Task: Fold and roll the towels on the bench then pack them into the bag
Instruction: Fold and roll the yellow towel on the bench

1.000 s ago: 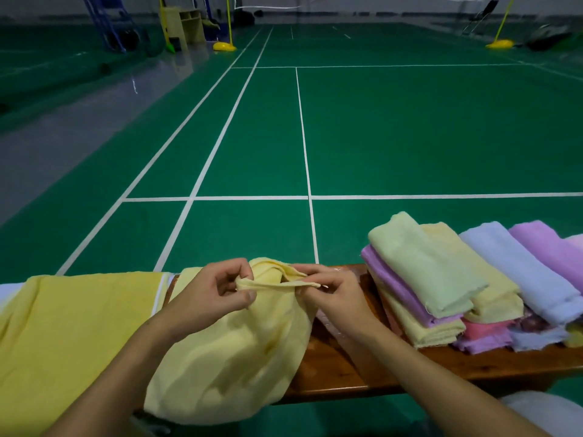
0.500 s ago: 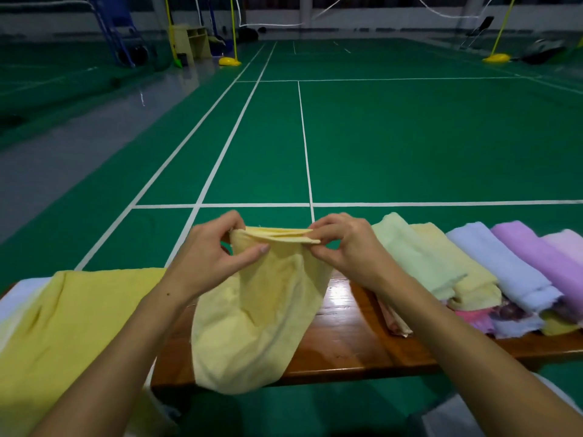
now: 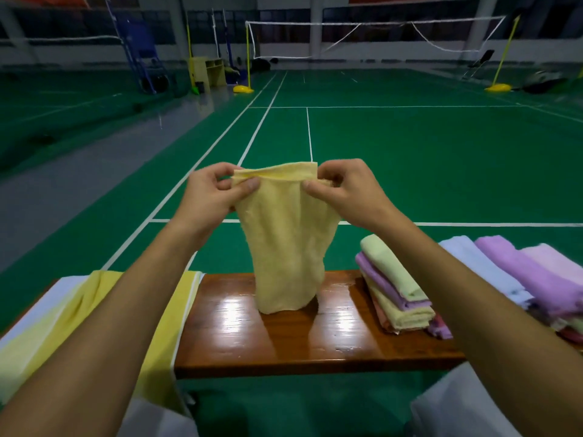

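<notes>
A pale yellow towel (image 3: 285, 247) hangs in the air over the wooden bench (image 3: 284, 339), its lower end just touching the bench top. My left hand (image 3: 209, 197) pinches its upper left corner and my right hand (image 3: 347, 190) pinches its upper right corner, the top edge stretched between them. To the right lies a stack of folded towels (image 3: 397, 288) in green, purple, yellow and pink. Further right lie more folded towels (image 3: 520, 272) in white, purple and pink. A yellow and white bag (image 3: 94, 323) lies on the bench's left end.
Beyond the bench spreads a green court floor (image 3: 378, 146) with white lines. Nets, yellow poles and a small cabinet (image 3: 208, 70) stand far off. My knees in light trousers (image 3: 457, 405) sit below the bench's front edge.
Both hands have raised the yellow towel from bench height up into the air, so it now hangs straight down. The camera view has tilted upward.
</notes>
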Demonstrator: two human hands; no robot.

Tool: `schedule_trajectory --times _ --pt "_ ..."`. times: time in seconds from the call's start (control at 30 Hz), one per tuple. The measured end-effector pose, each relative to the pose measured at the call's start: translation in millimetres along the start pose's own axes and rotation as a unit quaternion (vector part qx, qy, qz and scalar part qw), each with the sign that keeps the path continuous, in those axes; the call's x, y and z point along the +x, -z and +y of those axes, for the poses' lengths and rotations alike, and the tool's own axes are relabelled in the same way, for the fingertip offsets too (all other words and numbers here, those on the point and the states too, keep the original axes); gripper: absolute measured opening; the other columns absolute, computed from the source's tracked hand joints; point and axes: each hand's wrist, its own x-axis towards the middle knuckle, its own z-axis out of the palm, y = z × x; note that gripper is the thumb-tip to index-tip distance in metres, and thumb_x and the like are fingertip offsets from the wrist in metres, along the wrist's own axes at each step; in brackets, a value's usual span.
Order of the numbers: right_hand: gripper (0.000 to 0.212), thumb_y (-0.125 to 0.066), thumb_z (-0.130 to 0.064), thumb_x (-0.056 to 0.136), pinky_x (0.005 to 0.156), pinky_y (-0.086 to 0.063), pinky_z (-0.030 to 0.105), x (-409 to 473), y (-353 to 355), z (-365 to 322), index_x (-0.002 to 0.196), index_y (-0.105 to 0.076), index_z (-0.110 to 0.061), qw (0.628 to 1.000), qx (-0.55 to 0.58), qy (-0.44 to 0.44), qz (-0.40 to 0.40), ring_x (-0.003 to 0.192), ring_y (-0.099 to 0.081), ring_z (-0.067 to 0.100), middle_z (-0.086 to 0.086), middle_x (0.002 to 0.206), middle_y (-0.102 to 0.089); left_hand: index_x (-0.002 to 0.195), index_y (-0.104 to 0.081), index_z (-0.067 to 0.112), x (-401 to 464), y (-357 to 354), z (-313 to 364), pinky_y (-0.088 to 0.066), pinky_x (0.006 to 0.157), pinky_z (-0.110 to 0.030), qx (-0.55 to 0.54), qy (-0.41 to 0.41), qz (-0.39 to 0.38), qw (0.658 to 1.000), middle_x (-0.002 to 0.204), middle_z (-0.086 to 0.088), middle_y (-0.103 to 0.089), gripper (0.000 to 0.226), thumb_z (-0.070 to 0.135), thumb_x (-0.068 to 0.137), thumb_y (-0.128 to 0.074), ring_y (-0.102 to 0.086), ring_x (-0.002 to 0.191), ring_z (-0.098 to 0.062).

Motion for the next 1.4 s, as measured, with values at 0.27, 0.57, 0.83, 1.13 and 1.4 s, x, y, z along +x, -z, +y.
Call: schedule_trajectory --times 0.27,0.57,0.83,1.13,1.4 --pt "0.027 -0.077 -0.042 0.095 0.060 -0.037 0.029 -37.0 19.5 -11.4 0.091 -0.073 -0.016 0.992 0.110 -0.062 0.008 0.064 -0.048 0.011 0.000 0.073 -0.058 0.113 -0.067 -0.001 -35.9 -8.6 19.2 -0.061 0.060 -0.035 -0.012 -0.005 -0.005 1.000 0.090 -0.011 -0.080 0.029 0.025 0.099 -0.072 -0.071 0.072 -0.022" --pt "0.021 -0.083 -0.037 0.088 0.054 -0.037 0.024 -46.8 26.3 -12.4 0.082 -0.078 -0.018 0.992 0.089 -0.081 0.026 0.054 -0.046 0.004 -0.014 0.059 -0.057 0.109 -0.069 -0.005 -36.5 -8.8 17.3 -0.054 0.052 -0.029 0.019 -0.018 -0.017 1.000 0.078 -0.010 -0.075 0.031 0.025 0.099 -0.073 -0.065 0.063 -0.020" --pt "0.024 -0.081 -0.041 0.088 0.058 -0.034 0.031 -51.9 -72.4 88.1 0.080 -0.075 -0.018 0.983 -0.044 -0.176 -0.041 0.059 -0.049 0.010 -0.007 0.059 -0.053 0.091 -0.070 0.011 -5.1 -18.6 -114.3 -0.064 0.062 -0.053 0.171 0.082 -0.026 0.982 0.076 -0.018 -0.075 0.037 0.046 0.085 -0.081 -0.067 0.065 -0.024" --pt "0.031 -0.072 -0.051 0.092 0.075 -0.046 0.034 -35.8 -170.0 193.1 0.106 -0.075 -0.023 0.941 -0.129 -0.300 -0.094 0.096 -0.068 0.027 0.002 0.101 -0.075 0.087 -0.069 0.036 57.9 -41.3 -252.2 -0.062 0.081 -0.055 0.242 0.173 0.017 0.954 0.080 0.013 -0.075 0.030 0.064 0.078 -0.072 -0.074 0.084 -0.022" --pt "0.037 -0.063 -0.039 0.103 0.097 -0.048 0.043 -48.4 -168.1 194.8 0.132 -0.063 -0.016 0.952 -0.227 -0.183 -0.096 0.121 -0.052 0.028 0.006 0.129 -0.061 0.141 -0.056 0.030 46.7 -38.6 -245.6 -0.056 0.098 -0.041 0.321 0.106 -0.112 0.934 0.130 0.012 -0.062 0.062 0.038 0.088 -0.085 -0.065 0.111 -0.014"
